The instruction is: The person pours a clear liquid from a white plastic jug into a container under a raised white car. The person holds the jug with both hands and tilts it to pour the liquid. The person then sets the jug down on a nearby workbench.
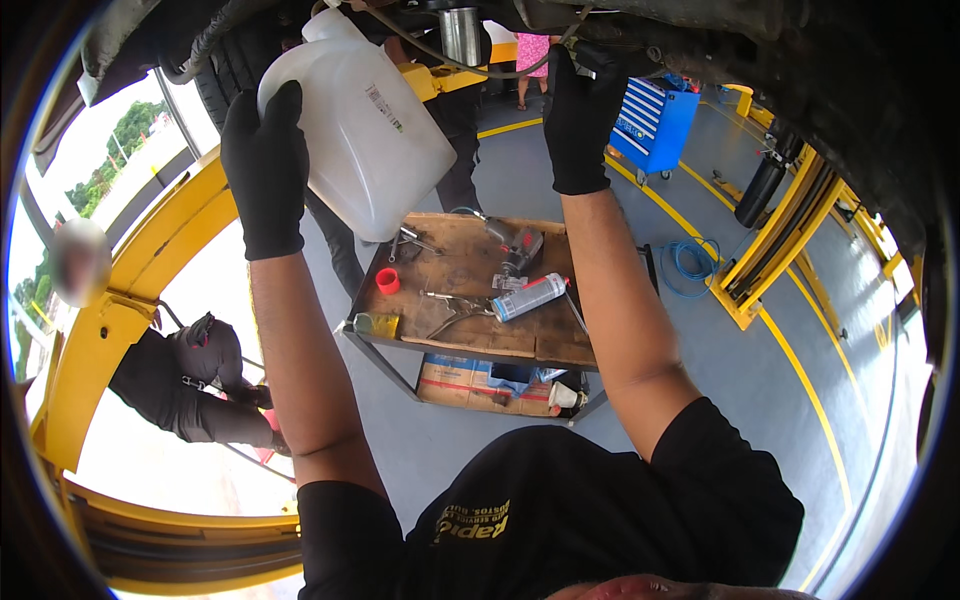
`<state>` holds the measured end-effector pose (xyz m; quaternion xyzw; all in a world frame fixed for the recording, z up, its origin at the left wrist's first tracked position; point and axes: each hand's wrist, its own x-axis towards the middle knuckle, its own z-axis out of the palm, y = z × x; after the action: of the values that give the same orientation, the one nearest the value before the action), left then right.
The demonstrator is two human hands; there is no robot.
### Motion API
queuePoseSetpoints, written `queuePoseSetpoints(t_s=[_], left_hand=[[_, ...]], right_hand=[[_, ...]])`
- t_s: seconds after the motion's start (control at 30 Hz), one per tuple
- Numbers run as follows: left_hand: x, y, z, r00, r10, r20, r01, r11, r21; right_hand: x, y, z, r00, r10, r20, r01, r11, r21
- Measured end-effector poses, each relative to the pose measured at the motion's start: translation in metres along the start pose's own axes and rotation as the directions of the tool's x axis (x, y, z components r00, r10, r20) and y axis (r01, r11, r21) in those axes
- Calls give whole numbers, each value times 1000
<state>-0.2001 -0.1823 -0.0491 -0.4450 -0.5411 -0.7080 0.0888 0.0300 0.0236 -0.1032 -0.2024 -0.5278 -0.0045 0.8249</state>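
A translucent white plastic jug point(365, 150) with a small printed sticker is tilted up under the vehicle. My left hand point(265, 165), in a black glove, grips its left side with the thumb across the front. My right hand point(585, 125), also black-gloved, reaches up to the dark underbody point(700, 40). Its thumb and fingers stand apart, though the fingertips blend into the parts above. A thin hose point(515, 74) curves from above the jug toward that hand. Between them hangs a metal cylinder point(461, 38).
Below stands a work cart point(470, 345) holding an impact wrench point(520, 248), pliers point(455, 318), a spray can point(530, 297) and a red cup point(388, 281). Yellow lift posts point(790, 240) flank the area. A blue tool cabinet point(655, 125) is behind. Another person point(190, 375) is at left; someone's dark-trousered legs are behind the jug.
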Motion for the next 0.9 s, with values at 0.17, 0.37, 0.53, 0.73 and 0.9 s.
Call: queuePoseSetpoints(t_s=[0.17, 0.37, 0.53, 0.73, 0.9], left_hand=[[-9, -4, -9, 999, 8, -45, -12, 996, -92], [-20, -5, -7, 1000, 6, -18, -7, 999, -46], [-28, -5, 3, 999, 12, 36, -9, 998, -69], [-29, -15, 6, 992, 64, 109, -68, 997, 33], [-40, -18, 33, 971, 178, 156, -197, 973, 118]], right_hand=[[4, 13, 16, 996, 15, 83, -26, 990, 136], [0, 17, 67, 912, 355, 206, -408, 738, 537], [-5, 58, 116, 988, 150, 35, -150, 989, -4], [4, 47, 85, 788, 558, 261, -599, 594, 537], [-6, 44, 33, 743, 582, 330, -629, 438, 642]])
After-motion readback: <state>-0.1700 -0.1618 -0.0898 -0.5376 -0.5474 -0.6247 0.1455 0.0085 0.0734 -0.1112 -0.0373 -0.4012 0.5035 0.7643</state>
